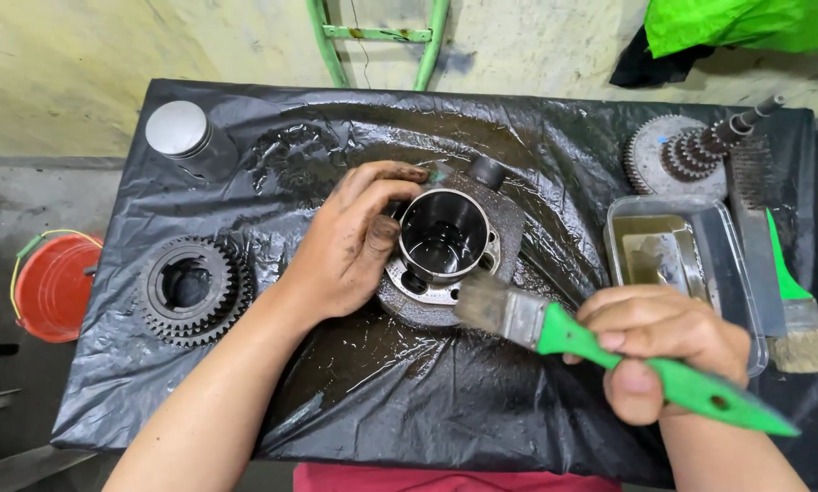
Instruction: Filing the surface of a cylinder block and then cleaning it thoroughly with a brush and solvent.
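Left hand [349,241] is gripping the dark metal engine cylinder [445,239] mid-desk on the black plastic sheet [381,392], fingers curling over its rim. Right hand [659,351] is closing around a green-handled flat paintbrush [555,326], bristles touching the cylinder's near flange, apparently wet. Keeping the cylinder steady and working the bristles round the flange should be cleaning best. Clear solvent tray [678,251] is sitting near the right edge.

The tabletop [409,401] is covered with wet black plastic sheet [482,401]. On it lie a cylinder [445,241] at the middle, a piston [188,137] at the far left, a gear [192,290] nearer left, a gear shaft [687,153] far right, a clear tray [700,264] and a second brush [796,310] beside it.
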